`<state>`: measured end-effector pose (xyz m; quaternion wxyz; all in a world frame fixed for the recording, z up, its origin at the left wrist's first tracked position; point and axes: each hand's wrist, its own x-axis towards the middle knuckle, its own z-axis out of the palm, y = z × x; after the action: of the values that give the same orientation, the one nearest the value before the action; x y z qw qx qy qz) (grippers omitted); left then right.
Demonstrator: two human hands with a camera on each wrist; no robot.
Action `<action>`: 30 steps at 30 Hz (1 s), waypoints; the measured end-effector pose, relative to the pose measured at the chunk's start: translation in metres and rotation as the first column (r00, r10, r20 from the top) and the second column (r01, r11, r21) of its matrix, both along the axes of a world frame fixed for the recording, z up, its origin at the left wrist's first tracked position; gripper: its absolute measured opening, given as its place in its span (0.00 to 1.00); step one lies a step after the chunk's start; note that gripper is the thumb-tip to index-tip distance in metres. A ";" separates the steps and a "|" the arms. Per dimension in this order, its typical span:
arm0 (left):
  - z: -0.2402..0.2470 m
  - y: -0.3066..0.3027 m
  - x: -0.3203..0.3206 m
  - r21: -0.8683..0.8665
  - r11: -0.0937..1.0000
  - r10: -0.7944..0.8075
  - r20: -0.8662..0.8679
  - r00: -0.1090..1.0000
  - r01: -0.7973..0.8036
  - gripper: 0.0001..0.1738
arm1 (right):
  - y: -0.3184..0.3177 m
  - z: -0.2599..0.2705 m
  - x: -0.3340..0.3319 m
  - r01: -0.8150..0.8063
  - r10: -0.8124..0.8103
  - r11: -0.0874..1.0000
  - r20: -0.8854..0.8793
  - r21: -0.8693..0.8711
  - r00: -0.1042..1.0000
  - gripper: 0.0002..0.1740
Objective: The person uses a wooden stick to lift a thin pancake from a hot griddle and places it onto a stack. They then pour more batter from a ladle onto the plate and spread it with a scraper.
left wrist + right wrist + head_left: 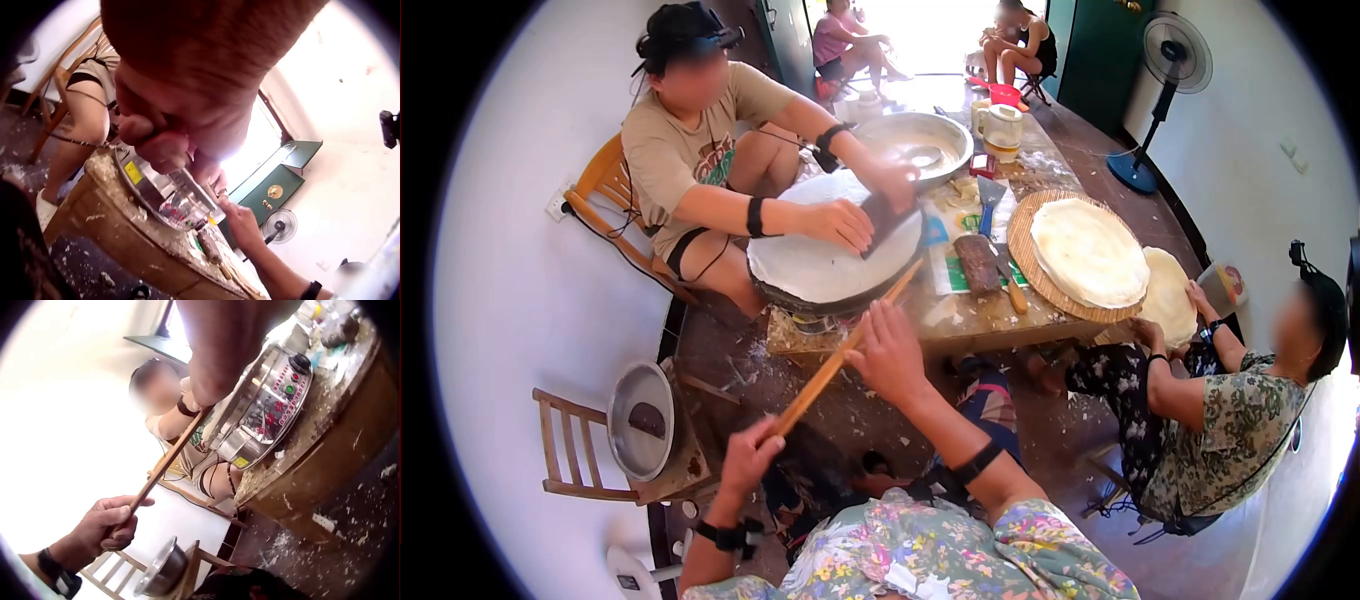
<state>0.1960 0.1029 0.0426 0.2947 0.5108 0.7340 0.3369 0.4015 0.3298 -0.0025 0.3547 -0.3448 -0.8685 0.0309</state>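
Note:
A long wooden stick (815, 385) slants up from my lap toward the griddle. My left hand (750, 455) grips its lower end, fingers curled round it. Farther up, my right hand (888, 350) pinches the stick between thumb and fingers. The stick's upper tip overlaps the near rim of the round electric griddle (840, 305) in the head view. A white sheet of batter (800, 265) covers the griddle. Across from me, another person's hands (845, 225) hold a dark scraper (887, 222) on that sheet. The griddle's control panel (281, 403) faces me in the right wrist view.
Right of the griddle lie a dark brown block (976, 264), a knife (1012, 290) and a blue-handled scraper (988, 200). Flat round sheets (1090, 252) are stacked on a woven mat. A seated person (1230, 400) handles another sheet. A metal basin (640, 465) stands lower left.

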 end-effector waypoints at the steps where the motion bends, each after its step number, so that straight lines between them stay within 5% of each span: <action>1: -0.002 -0.010 0.011 -0.070 0.997 0.013 0.018 1.000 -0.012 0.19 | -0.004 0.010 0.004 -0.022 0.023 0.999 -0.030 0.043 0.999 0.38; 5: -0.021 -0.033 0.062 -0.155 0.974 0.210 0.330 0.920 -0.167 0.12 | -0.008 0.018 0.005 -0.172 0.179 0.982 -0.094 0.078 0.979 0.27; 11: -0.017 -0.016 0.098 -0.096 0.995 0.047 0.744 0.666 0.037 0.14 | 0.006 0.032 -0.014 -0.308 0.311 0.950 -0.234 0.051 0.921 0.23; 14: -0.020 0.003 0.101 -0.156 0.985 0.082 0.785 0.614 0.068 0.19 | 0.011 0.032 -0.020 -0.307 0.298 0.952 -0.261 0.005 0.918 0.24; 19: -0.007 0.047 0.122 -0.084 0.995 0.015 0.681 0.732 0.058 0.33 | 0.027 0.015 -0.029 -0.200 0.175 0.977 -0.266 -0.070 0.948 0.25; 30: -0.011 0.102 0.144 -0.121 0.992 0.078 0.738 0.670 0.018 0.35 | 0.084 0.001 -0.017 -0.153 0.135 0.964 -0.095 -0.218 0.986 0.37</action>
<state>0.3403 0.2050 0.0314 0.5913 0.2996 0.5781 0.4758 0.3848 0.4142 -0.0016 0.3448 -0.3169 -0.8674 0.1681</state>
